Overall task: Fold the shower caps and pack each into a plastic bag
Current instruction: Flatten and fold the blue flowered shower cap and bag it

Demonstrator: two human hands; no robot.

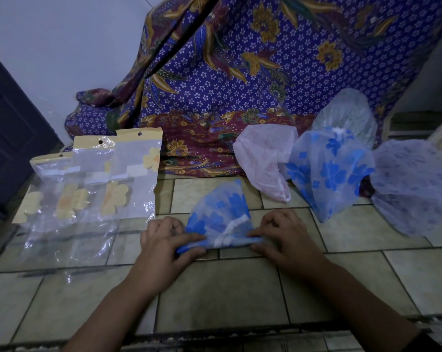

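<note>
A blue-flowered shower cap [222, 214] lies on the tiled floor, folded into a wedge with its white elastic edge near me. My left hand [164, 240] pinches its near left corner. My right hand [283, 235] pinches the near right end with thumb and fingers. To the left lie three clear plastic bags [98, 184] with yellow headers and yellow flower prints, overlapping each other. On the right wait more caps: a pink-printed one [263, 156], a larger blue-flowered one [329, 171], a purple-printed one [415, 186] and a clear one [347, 110] behind.
A purple batik cloth [240, 72] hangs at the back and spreads onto the floor. A dark door [9, 128] stands at the far left. Beige floor tiles [214, 288] stretch between me and the cap.
</note>
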